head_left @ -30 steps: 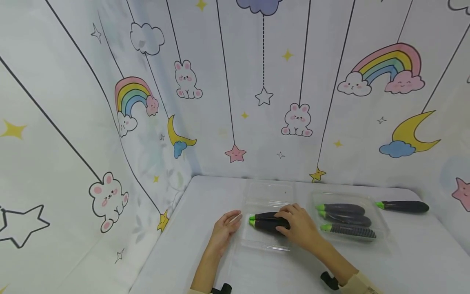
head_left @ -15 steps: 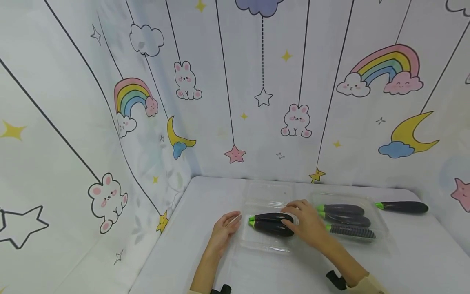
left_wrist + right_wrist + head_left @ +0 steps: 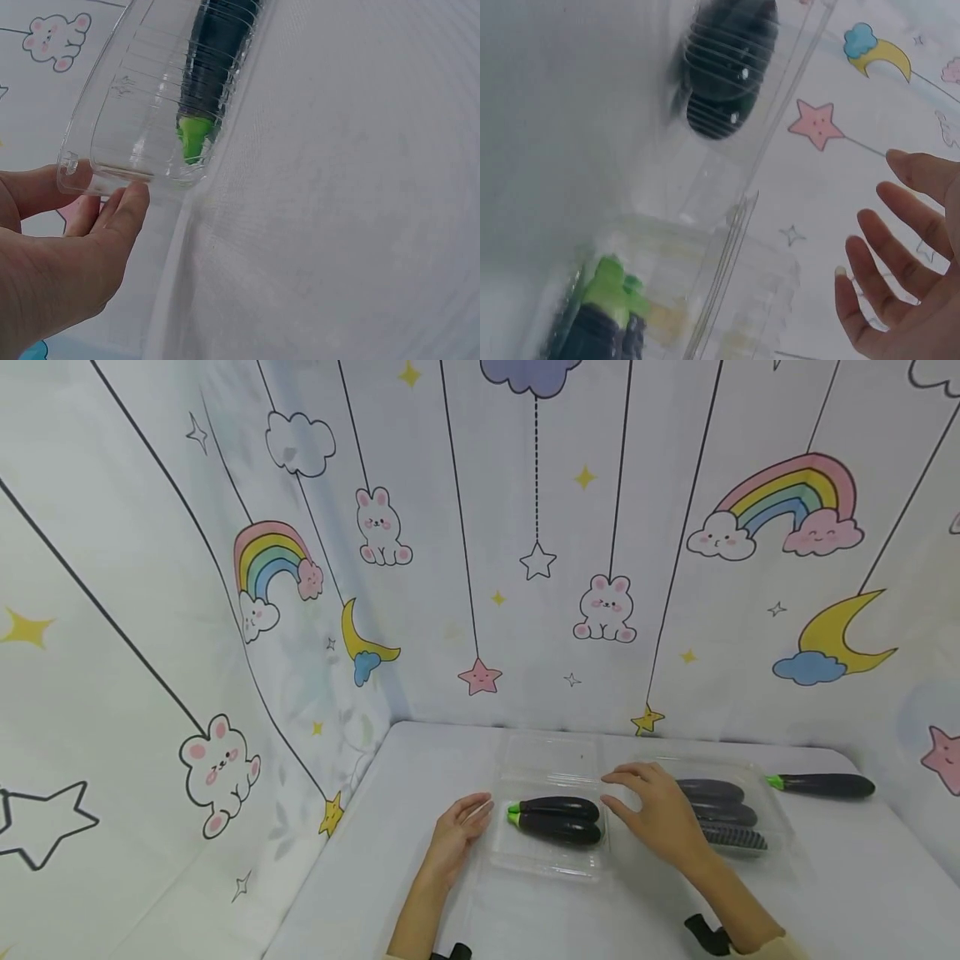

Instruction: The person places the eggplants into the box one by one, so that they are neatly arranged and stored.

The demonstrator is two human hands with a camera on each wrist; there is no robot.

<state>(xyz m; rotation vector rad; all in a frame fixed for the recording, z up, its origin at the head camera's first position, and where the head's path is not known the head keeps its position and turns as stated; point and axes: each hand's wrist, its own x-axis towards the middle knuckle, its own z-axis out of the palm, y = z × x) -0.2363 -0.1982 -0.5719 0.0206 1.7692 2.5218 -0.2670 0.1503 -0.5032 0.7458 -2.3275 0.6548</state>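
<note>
Two dark eggplants with green stems, one behind (image 3: 564,808) and one in front (image 3: 558,828), lie side by side in an open clear plastic box (image 3: 543,864). My left hand (image 3: 460,828) rests at the left end of this box, fingers fairly straight. In the left wrist view its fingertips (image 3: 139,187) meet the clear wall, and the thumb tip shows through the plastic. My right hand (image 3: 654,814) hovers just right of the box, thumb and fingers spread with nothing between them. The right wrist view shows that hand (image 3: 907,255) apart from the box.
A second clear box (image 3: 783,827) on the right holds eggplants (image 3: 723,814), the front one striped by the ridged plastic; my right hand hides their stems. One loose eggplant (image 3: 825,786) lies on the white table (image 3: 420,760) farther right. A patterned curtain (image 3: 525,627) stands behind.
My right hand has let go of the eggplants' right ends and drawn back to the right, its fingers spreading. The eggplants now lie fully in view. The left hand has stayed put.
</note>
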